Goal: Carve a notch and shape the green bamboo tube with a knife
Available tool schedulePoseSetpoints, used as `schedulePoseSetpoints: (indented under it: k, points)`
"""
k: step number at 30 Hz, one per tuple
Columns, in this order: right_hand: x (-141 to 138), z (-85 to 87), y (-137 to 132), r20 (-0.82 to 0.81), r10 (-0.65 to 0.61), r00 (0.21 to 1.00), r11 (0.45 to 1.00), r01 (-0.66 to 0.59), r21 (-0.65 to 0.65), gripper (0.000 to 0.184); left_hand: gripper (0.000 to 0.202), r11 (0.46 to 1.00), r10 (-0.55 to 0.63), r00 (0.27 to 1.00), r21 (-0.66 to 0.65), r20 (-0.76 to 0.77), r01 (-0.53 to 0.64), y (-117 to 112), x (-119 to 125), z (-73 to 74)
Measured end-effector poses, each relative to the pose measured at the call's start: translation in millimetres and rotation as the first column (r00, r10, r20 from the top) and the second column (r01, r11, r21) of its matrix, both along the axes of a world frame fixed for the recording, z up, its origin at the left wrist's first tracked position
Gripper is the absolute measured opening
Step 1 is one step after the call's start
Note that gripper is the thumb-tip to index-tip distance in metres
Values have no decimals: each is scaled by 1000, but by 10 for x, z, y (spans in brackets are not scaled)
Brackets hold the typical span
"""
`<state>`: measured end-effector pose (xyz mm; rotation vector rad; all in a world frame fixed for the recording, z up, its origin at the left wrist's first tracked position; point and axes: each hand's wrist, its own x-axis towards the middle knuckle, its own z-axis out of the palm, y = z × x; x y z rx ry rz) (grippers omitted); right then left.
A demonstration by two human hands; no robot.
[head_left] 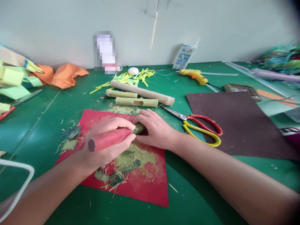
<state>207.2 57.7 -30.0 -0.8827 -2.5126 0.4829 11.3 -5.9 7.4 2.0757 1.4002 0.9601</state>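
Note:
My left hand (pixel 110 142) is closed around the thick red handle of a tool (pixel 112 138); its working end is hidden at my fingertips, so its kind does not show. A short dark-green bamboo piece (pixel 139 128) lies under my right hand (pixel 153 128), whose fingers wrap over it. The tool's front end meets the bamboo where both hands come close together. Beneath them is a red sheet (pixel 154 190) strewn with pale bamboo sawdust (pixel 136 157) and dark bark chips (pixel 116 178).
Scissors (pixel 201 125) with red and yellow handles lie right of my hands, partly on a dark brown sheet (pixel 234 125). Behind are cut bamboo pieces (pixel 147 102), a pale stick (pixel 140 91), yellow strips (pixel 122 77) and a yellow glue gun (pixel 195 76). Orange paper (pixel 67 76) sits back left.

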Motion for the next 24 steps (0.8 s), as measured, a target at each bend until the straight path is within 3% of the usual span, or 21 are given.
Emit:
schedulePoseSetpoints:
  k: [4,8,14,17,24]
  points:
    - [0,-15,5,0,1,1000,1000,-1,6,29,8,999,20,998,-29,60,-18,26,51,1]
    - [-6,-27,12,-7,1,1000,1000,-1,20,26,10,998,-30,994,-50,102,36,57,63,31]
    - [-31,-17,4,17,-1,1000,1000,1,9,36,12,964,-83,992,-244,98,105,149,21,137]
    - [-41,-11,2,20,5,1000,1000,-4,-4,42,15,965,-61,993,-247,99,84,214,18,130]
    - [-55,-7,34,-6,23,1000,1000,-23,-3,32,15,961,-118,971,-222,210,165,330,43,34]
